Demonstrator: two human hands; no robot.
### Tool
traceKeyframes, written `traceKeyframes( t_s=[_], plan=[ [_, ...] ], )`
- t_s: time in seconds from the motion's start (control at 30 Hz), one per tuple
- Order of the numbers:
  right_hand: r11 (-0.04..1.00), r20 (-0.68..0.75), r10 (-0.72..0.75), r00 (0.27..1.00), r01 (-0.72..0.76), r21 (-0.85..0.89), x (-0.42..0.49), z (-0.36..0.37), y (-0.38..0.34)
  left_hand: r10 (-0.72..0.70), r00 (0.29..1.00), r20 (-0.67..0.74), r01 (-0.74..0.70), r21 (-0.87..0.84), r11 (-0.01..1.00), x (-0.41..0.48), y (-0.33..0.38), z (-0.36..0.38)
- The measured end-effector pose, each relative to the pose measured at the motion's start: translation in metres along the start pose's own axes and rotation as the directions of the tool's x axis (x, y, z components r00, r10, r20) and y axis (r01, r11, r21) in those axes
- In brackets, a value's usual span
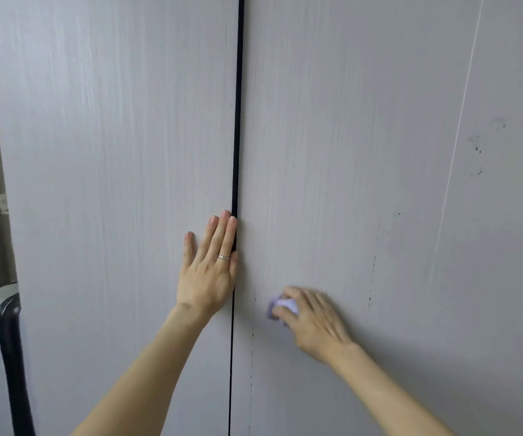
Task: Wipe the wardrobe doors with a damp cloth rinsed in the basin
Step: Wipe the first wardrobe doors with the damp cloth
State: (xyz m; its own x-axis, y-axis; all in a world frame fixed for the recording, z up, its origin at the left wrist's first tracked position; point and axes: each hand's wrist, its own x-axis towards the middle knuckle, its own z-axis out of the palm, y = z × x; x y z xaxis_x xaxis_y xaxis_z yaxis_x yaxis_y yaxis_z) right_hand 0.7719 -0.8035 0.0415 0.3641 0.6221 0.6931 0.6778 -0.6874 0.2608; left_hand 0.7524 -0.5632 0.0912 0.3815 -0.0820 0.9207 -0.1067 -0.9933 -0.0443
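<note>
Bracing pale grey wood-grain wardrobe doors (112,152) with flat left hand (209,272), wiping with small lilac cloth (280,306) wadded in right hand (313,319): likely soft, light, best gripped bunched.

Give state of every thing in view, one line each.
left door: closed.
right door: closed, dark specks low down.
left hand: flat, fingers straight, pressed on left door beside the gap.
right hand: grips cloth against right door, blurred.
cloth: lilac, bunched, touching right door.
</note>
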Motion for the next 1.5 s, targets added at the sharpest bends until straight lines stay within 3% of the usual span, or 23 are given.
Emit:
traceKeyframes(
  t_s=[0.07, 0.13, 0.17, 0.23, 0.3, 0.33, 0.43, 0.5, 0.53, 0.6, 0.7, 0.83, 0.87, 0.9, 1.0, 1.1, 1.17, 1.27, 1.33, 1.4, 1.43, 1.47, 1.5],
  plan=[
    [0.966, -0.258, 0.247, 0.934, -0.215, 0.147, 0.039, -0.032, 0.020, -0.023, 1.000, 0.001, 0.023, -0.007, 1.000, 0.001, 0.002, 0.001],
    [0.895, -0.478, 0.445, 0.757, -0.374, 0.242, 0.076, -0.064, 0.044, -0.044, 0.999, -0.006, 0.044, -0.015, 0.999, 0.000, 0.005, 0.002],
    [0.875, -0.536, 0.484, 0.692, -0.396, 0.280, 0.088, -0.073, 0.053, -0.046, 0.999, -0.010, 0.046, -0.016, 0.999, 0.000, 0.006, 0.003],
    [0.863, -0.592, 0.499, 0.633, -0.422, 0.276, 0.089, -0.069, 0.056, -0.050, 0.998, -0.028, 0.050, -0.010, 0.999, 0.000, 0.008, 0.005],
    [0.880, -0.592, 0.463, 0.660, -0.424, 0.216, 0.060, -0.038, 0.040, -0.060, 0.997, -0.040, 0.059, -0.019, 0.998, -0.002, 0.008, 0.006],
    [0.896, -0.547, 0.433, 0.716, -0.408, 0.175, 0.036, -0.019, 0.028, -0.060, 0.997, -0.043, 0.059, -0.022, 0.998, -0.002, 0.008, 0.007],
    [0.957, -0.205, 0.280, 0.938, -0.256, 0.136, -0.037, 0.017, 0.009, -0.061, 0.998, -0.032, 0.060, -0.035, 0.998, -0.001, 0.010, 0.006],
    [0.989, -0.083, 0.137, 0.987, -0.133, 0.060, -0.048, 0.009, 0.020, -0.054, 0.998, -0.029, 0.054, -0.025, 0.998, -0.002, 0.013, 0.005],
    [0.992, -0.076, 0.120, 0.990, -0.118, 0.038, -0.040, -0.001, 0.030, -0.061, 0.998, -0.035, 0.061, -0.016, 0.998, 0.000, 0.014, 0.004],
    [0.967, -0.200, 0.255, 0.946, -0.242, 0.085, -0.011, -0.025, 0.046, -0.077, 0.997, -0.027, 0.077, -0.017, 0.997, 0.000, 0.015, 0.002],
    [0.869, -0.440, 0.492, 0.751, -0.455, 0.194, 0.033, -0.062, 0.079, -0.084, 0.996, -0.036, 0.083, -0.018, 0.996, -0.003, 0.017, 0.004],
    [0.829, -0.579, 0.528, 0.622, -0.526, 0.191, 0.037, -0.064, 0.086, -0.087, 0.993, -0.079, 0.087, -0.009, 0.996, -0.002, 0.018, 0.011],
    [0.835, -0.578, 0.509, 0.638, -0.530, 0.151, 0.024, -0.050, 0.075, -0.094, 0.992, -0.088, 0.094, -0.005, 0.996, -0.001, 0.019, 0.012],
    [0.857, -0.536, 0.476, 0.697, -0.504, 0.106, 0.005, -0.032, 0.065, -0.102, 0.991, -0.090, 0.102, -0.006, 0.995, -0.001, 0.021, 0.012],
    [0.909, -0.295, 0.411, 0.863, -0.414, 0.055, -0.043, -0.009, 0.048, -0.119, 0.989, -0.085, 0.118, -0.015, 0.993, -0.002, 0.025, 0.012],
    [0.941, -0.279, 0.329, 0.902, -0.338, 0.015, -0.035, -0.030, 0.066, -0.118, 0.992, -0.050, 0.116, -0.033, 0.993, -0.003, 0.021, 0.010],
    [0.895, -0.373, 0.444, 0.815, -0.420, 0.148, -0.012, -0.050, 0.087, -0.106, 0.994, -0.005, 0.106, -0.057, 0.993, -0.003, 0.018, 0.007],
    [0.824, -0.572, 0.549, 0.609, -0.507, 0.251, 0.024, -0.081, 0.129, -0.119, 0.992, 0.043, 0.121, -0.064, 0.991, -0.003, 0.018, 0.004],
    [0.775, -0.637, 0.600, 0.484, -0.549, 0.312, 0.040, -0.100, 0.146, -0.125, 0.990, 0.060, 0.129, -0.066, 0.989, -0.002, 0.017, 0.004],
    [0.696, -0.671, 0.671, 0.314, -0.580, 0.424, 0.050, -0.103, 0.141, -0.126, 0.990, 0.065, 0.131, -0.065, 0.989, -0.001, 0.014, 0.006],
    [0.690, -0.687, 0.672, 0.275, -0.569, 0.447, 0.053, -0.097, 0.130, -0.133, 0.989, 0.063, 0.137, -0.064, 0.989, 0.000, 0.013, 0.006],
    [0.726, -0.700, 0.640, 0.318, -0.549, 0.414, 0.053, -0.085, 0.114, -0.140, 0.988, 0.060, 0.144, -0.065, 0.987, 0.002, 0.012, 0.007],
    [0.797, -0.697, 0.564, 0.443, -0.513, 0.319, 0.051, -0.070, 0.094, -0.147, 0.988, 0.053, 0.151, -0.069, 0.986, 0.002, 0.013, 0.008]
  ],
)
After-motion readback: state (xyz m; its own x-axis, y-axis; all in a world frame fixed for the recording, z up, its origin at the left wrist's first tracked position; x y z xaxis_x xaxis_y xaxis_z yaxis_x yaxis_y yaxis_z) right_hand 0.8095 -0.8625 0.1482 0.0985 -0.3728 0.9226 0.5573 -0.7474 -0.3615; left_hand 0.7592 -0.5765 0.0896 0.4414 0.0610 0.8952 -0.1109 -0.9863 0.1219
